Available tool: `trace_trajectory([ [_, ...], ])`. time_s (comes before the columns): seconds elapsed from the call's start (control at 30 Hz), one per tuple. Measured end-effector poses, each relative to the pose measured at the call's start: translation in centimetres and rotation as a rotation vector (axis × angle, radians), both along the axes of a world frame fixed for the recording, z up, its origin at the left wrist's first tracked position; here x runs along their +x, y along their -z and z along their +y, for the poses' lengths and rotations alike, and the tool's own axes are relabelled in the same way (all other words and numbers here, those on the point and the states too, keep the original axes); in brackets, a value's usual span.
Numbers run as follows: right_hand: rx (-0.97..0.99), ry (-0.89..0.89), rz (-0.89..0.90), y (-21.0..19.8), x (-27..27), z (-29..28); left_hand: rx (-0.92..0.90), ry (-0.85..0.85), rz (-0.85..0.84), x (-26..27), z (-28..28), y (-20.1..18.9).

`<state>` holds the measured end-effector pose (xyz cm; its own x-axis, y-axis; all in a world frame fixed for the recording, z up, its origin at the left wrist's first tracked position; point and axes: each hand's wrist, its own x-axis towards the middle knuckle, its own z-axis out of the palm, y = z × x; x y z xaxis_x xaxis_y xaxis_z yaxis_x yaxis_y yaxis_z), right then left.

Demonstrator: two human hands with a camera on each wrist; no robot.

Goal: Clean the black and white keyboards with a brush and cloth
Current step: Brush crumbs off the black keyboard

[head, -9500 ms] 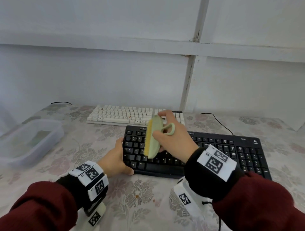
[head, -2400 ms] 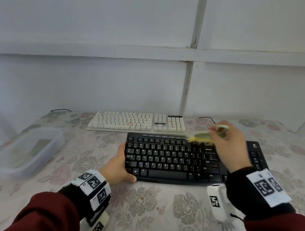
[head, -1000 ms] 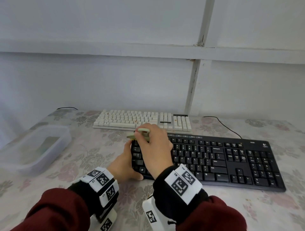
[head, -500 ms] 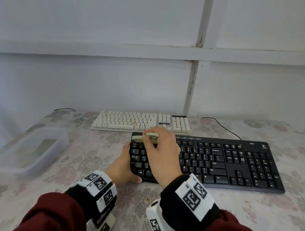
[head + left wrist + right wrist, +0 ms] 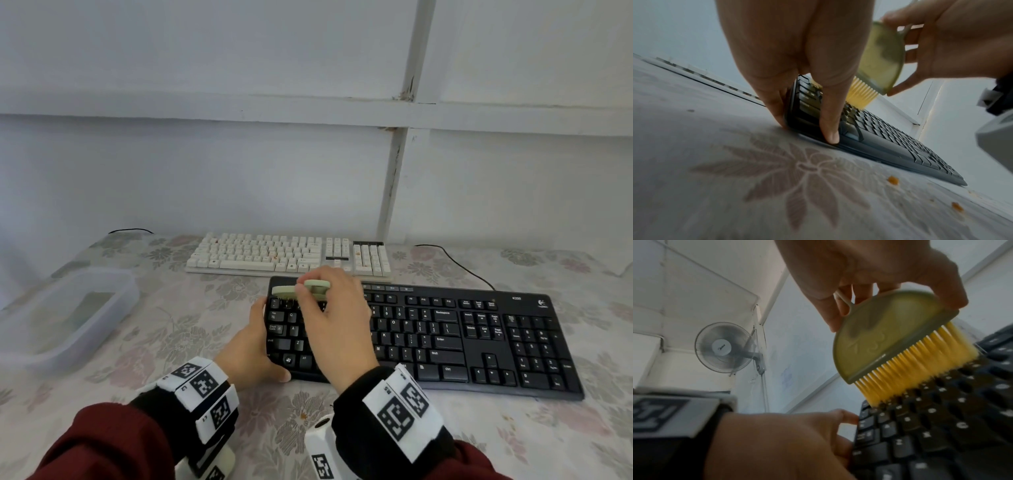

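Your right hand (image 5: 337, 329) pinches a pale green brush (image 5: 885, 340), its yellow bristles (image 5: 920, 365) down on the far-left keys of the black keyboard (image 5: 455, 339). Your left hand (image 5: 251, 346) clasps that keyboard's near-left corner, thumb on the near edge. Your right hand covers its middle-left keys. Two keyboards: the white keyboard (image 5: 284, 255) lies just beyond. One clear plastic tub (image 5: 65, 318) sits left.

A plain room in a home, by the look of it; a table under a floral tablecloth (image 5: 513, 428) stands against a bare painted wall (image 5: 205, 171); a wall-mounted electric fan (image 5: 725, 348) hangs near a corner.
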<state>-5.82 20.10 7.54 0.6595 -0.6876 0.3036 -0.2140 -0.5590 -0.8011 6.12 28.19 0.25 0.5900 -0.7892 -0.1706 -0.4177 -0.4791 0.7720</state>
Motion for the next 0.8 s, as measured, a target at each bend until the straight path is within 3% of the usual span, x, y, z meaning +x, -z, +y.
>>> trace_trajectory([
  [0.17, -0.072, 0.157, 0.056, 0.1, -1.7, -2.0, 0.002, 0.010, 0.039, 0.2, 0.2, 0.0],
  [0.23, -0.072, 0.200, 0.002, 0.2, -2.7, -3.1, 0.006, 0.010, 0.043, 0.2, 0.2, 0.0],
  [0.37, 0.040, 0.138, -0.197, 0.4, -4.0, -4.3, 0.007, 0.009, 0.039, 0.2, 0.2, 0.0],
  [0.53, 0.067, 0.144, -0.163, 1.4, -5.2, -6.2, 0.019, 0.010, 0.034, 0.3, 0.2, 0.1],
  [0.7, -0.058, 0.264, -0.182, 1.5, -7.3, -8.4, 0.024, 0.008, 0.038, 0.3, 0.2, 0.2],
  [0.8, -0.008, 0.169, -0.270, 1.0, -7.1, -7.7, 0.020, 0.003, 0.042, 0.3, 0.2, 0.2],
])
